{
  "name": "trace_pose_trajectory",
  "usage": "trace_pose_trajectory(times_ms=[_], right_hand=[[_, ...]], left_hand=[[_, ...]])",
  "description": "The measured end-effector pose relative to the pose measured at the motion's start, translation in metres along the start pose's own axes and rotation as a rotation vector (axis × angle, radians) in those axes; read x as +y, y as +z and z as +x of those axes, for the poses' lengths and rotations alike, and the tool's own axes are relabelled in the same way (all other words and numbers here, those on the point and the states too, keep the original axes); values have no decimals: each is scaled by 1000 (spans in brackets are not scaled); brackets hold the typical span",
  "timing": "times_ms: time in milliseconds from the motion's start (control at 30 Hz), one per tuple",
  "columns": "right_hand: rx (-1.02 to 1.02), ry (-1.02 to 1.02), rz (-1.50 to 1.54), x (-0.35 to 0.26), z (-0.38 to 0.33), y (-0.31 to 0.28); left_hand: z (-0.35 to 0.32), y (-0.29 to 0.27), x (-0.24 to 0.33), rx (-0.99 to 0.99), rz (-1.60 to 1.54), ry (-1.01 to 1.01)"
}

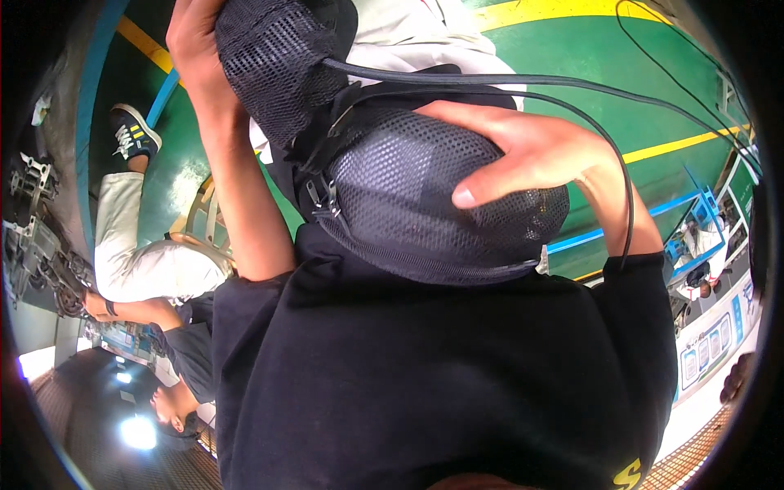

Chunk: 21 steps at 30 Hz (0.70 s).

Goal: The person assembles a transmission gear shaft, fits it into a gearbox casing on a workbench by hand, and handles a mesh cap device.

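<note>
Two rounded black mesh pouches hang before my black shirt. The larger pouch (408,175) has a curved zip along its lower edge and a dark shape inside. My right hand (523,151) grips its far right side, thumb across the mesh and a finger along its far edge; its other fingers are hidden. Beside it at the upper left is the smaller pouch (273,61). My left hand (196,37) lies against its outer side, its fingers cut off by the picture's upper edge or hidden. Metal zip pulls (322,196) sit between the pouches.
A black cable (523,79) runs from the pouches to the right, and a thinner one loops over my right forearm. At left a seated person (155,273) in light trousers is beside metal machinery (41,237). Yellow lines (686,144) cross the green floor (572,53).
</note>
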State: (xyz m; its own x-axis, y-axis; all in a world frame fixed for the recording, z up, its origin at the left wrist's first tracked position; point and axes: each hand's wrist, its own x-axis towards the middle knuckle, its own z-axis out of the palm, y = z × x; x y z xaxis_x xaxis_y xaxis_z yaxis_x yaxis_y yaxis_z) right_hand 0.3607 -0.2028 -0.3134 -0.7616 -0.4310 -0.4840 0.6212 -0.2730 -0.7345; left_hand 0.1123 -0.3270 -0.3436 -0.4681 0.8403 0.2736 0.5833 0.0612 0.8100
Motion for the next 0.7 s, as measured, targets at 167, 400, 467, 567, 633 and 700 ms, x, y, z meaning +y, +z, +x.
trace_pose_trajectory(times_ms=[167,400,467,567,633,700], right_hand=[[101,135,125,14,5,3],[-2,59,920,48,17,31],[-59,134,1127,51,21,41],[-186,-55,1414,70,24,61],[-62,138,1435,64,17,68],[-117,226,1400,71,9,66]], left_hand=[[2,-5,-3,-30,-19,-25],[0,-13,-12,39,-15,0],[-4,-27,-16,-22,40,-10],[-11,-15,-31,115,-22,76],[-15,-20,-27,153,-13,126],[-19,-11,-24,244,-138,152]])
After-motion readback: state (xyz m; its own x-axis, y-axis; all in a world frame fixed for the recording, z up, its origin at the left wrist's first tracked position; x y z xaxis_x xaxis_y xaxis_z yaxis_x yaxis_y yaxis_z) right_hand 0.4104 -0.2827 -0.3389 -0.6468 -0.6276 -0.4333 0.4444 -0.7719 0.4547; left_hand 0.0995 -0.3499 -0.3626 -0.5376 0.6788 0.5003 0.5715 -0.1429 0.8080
